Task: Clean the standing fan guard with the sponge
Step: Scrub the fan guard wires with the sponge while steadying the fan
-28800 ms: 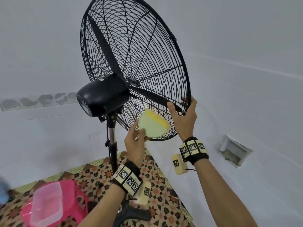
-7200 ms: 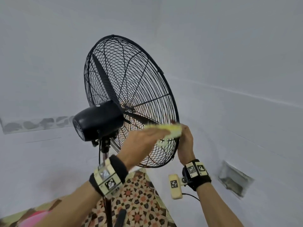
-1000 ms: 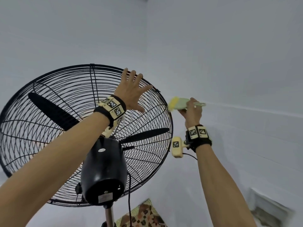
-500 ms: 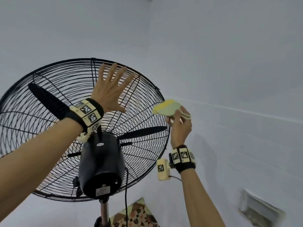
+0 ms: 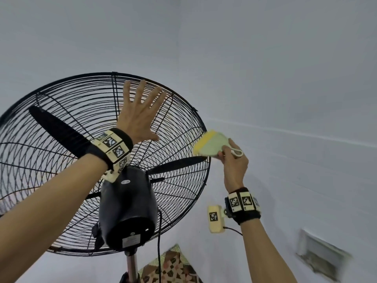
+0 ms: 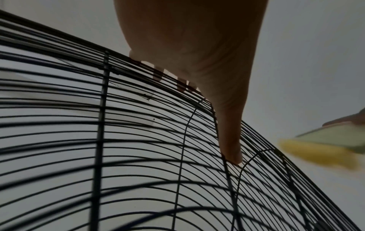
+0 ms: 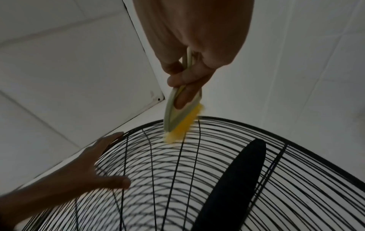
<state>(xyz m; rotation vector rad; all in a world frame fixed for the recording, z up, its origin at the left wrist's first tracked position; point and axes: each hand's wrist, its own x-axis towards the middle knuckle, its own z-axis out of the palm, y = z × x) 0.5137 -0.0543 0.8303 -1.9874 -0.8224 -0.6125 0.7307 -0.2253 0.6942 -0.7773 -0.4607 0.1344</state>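
One sponge (image 5: 211,144), pale green with a yellow scrubbing edge, sits pinched in my right hand (image 5: 234,166), thumb on one flat face and fingers on the other, its white hanging loop (image 5: 237,153) poking out past my knuckles. I hold it up at the right rim of the black wire fan guard (image 5: 61,123); in the right wrist view the yellow edge (image 7: 182,126) lies against the outer wires near the rim, though blur keeps me from saying how firmly it touches. My left hand (image 5: 138,117) is spread wide and flat on the upper part of the guard, fingers straight and splayed, holding nothing; from the left wrist view my thumb (image 6: 230,140) rests its tip on the wires. Behind the cage I see dark fan blades (image 5: 59,129) and, below my left wrist, the black motor housing (image 5: 127,209) on its metal pole (image 5: 131,266), with a black cord (image 5: 159,242) hanging beside it. White walls (image 5: 285,68) surround the fan, and a patch of patterned floor mat (image 5: 169,268) shows at the bottom.
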